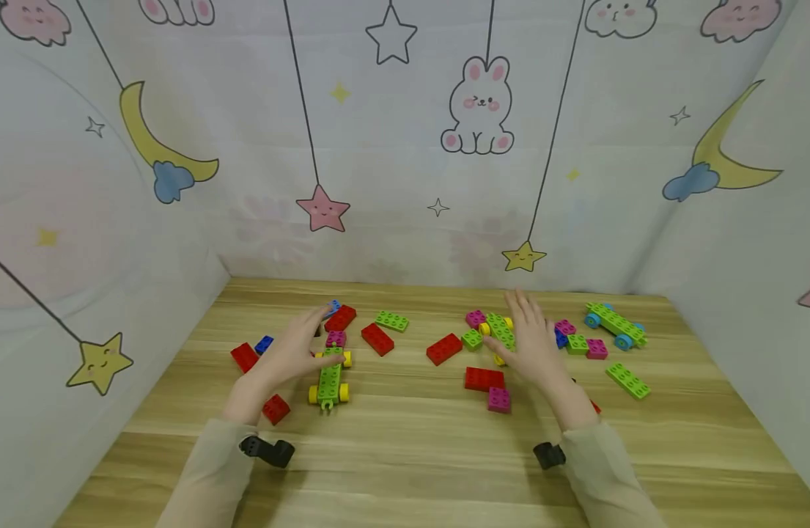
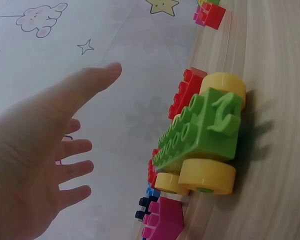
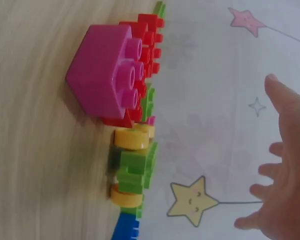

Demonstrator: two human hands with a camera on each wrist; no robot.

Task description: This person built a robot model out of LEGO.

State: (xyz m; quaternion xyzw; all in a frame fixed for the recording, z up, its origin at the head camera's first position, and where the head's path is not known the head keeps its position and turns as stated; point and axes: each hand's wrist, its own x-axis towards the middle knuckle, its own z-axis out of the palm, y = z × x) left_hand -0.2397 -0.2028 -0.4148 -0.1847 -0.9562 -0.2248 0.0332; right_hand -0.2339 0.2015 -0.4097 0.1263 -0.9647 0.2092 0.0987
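Wooden table (image 1: 405, 469) strewn with toy bricks. Left hand (image 1: 287, 359) raised above it, fingers loosely extended, grasping nothing; right hand (image 1: 531, 343) same, fingers spread, free. Yellow-wheeled green car (image 1: 330, 378) on table, far end beneath left thumb in head view, gap showing in left wrist view. Second yellow-wheeled car (image 1: 500, 330) between right thumb and fingers in head view, apart in right wrist view. Red brick (image 1: 484, 379) nearer person; smaller magenta brick (image 1: 499, 400) beside it.
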